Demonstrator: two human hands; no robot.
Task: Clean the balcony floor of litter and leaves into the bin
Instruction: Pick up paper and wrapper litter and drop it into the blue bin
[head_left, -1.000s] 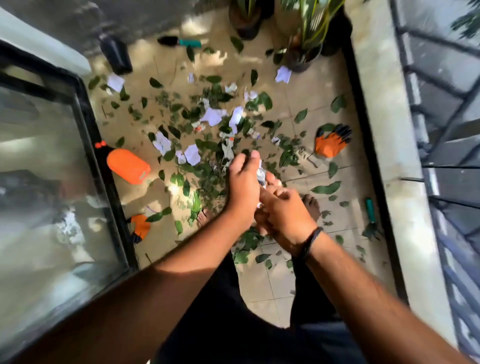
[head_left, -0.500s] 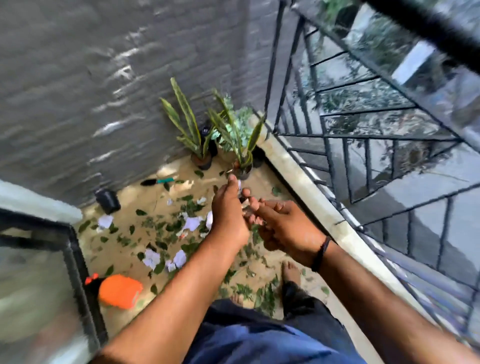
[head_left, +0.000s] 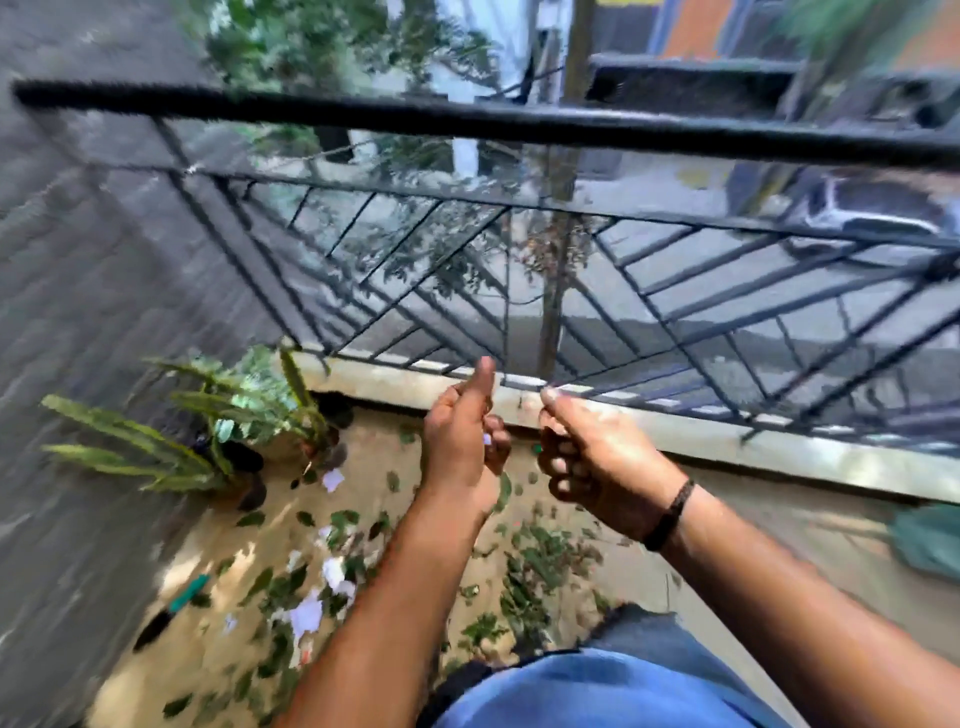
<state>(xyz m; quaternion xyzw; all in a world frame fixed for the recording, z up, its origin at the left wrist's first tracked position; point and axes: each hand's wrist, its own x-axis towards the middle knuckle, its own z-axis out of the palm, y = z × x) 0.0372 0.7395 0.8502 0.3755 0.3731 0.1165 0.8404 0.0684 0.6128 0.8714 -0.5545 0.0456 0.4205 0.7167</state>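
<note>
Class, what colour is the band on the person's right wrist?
Black, seen in the head view: the wristband.

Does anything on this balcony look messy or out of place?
Yes. Green leaves and white paper scraps lie scattered over the floor, and a teal-handled tool lies loose near the wall.

Balcony floor (head_left: 395, 441), tan and sunlit in patches. Green leaves (head_left: 535, 566) lie scattered across it, densest near the middle, with white paper scraps (head_left: 306, 616) among them and one scrap (head_left: 332, 479) apart, near the potted plants (head_left: 228, 441) standing in the far-left corner. A green-handled tool (head_left: 179, 603) lies by the left wall. A green, blurred object (head_left: 930, 540) sits at the right edge.
</note>
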